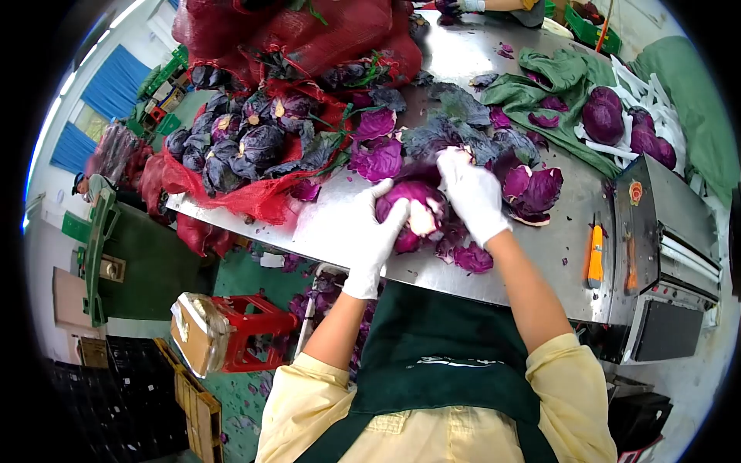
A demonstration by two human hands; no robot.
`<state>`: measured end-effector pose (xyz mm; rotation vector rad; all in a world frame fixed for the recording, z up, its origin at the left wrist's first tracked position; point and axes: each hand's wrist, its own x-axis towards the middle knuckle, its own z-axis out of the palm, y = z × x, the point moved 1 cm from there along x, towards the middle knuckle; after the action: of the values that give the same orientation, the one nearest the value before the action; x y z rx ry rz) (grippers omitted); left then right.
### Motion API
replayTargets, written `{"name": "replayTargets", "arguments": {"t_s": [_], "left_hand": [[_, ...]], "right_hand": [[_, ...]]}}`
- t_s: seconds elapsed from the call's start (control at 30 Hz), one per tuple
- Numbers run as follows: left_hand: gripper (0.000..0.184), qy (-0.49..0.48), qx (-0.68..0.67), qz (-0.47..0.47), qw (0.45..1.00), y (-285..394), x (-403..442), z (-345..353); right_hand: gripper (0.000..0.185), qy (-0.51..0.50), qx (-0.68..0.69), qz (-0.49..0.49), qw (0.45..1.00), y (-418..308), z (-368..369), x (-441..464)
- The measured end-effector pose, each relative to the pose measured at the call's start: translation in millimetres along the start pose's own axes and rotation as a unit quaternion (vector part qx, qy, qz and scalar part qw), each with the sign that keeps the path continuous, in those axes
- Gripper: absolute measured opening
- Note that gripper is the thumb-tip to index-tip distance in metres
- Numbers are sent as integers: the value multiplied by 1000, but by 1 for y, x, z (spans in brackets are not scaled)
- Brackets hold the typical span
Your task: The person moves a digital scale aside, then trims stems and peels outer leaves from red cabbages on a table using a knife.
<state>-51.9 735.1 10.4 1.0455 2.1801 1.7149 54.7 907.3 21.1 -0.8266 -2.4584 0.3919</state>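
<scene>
A red cabbage [423, 207] sits at the near edge of the steel table, its pale cut stem facing up. My left hand [377, 235], in a white glove, grips its left side, thumb across the front. On the upper right, my gloved right hand [472, 197] is closed, fingers curled on a dark outer cabbage leaf [421, 171]; the fingertips are partly hidden. Loose purple leaves [532, 191] lie to the right of that hand, and a smaller leaf piece [473, 258] rests below it.
Unpeeled cabbages [258, 147] spill from a red mesh sack [309, 38] at the left. Peeled cabbages [603, 116] lie on green cloth [532, 85] at the right. An orange utility knife [595, 255] lies near a machine [668, 224]. Another person's gloved hand [463, 6] shows at the far edge.
</scene>
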Motion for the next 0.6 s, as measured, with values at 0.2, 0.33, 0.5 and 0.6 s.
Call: {"name": "replayTargets", "arguments": {"t_s": [0.2, 0.33, 0.5, 0.6], "left_hand": [[55, -62, -143, 18, 988, -32, -23, -24], [55, -60, -46, -85, 994, -68, -16, -32], [61, 10, -38, 17, 999, -21, -16, 2], [62, 34, 17, 29, 999, 4, -20, 13]], "right_hand": [[49, -173, 64, 148, 972, 54, 3, 17], [45, -5, 177, 225, 958, 57, 1, -3], [42, -77, 359, 160, 916, 5, -18, -62], [39, -88, 189, 122, 970, -27, -23, -82]]}}
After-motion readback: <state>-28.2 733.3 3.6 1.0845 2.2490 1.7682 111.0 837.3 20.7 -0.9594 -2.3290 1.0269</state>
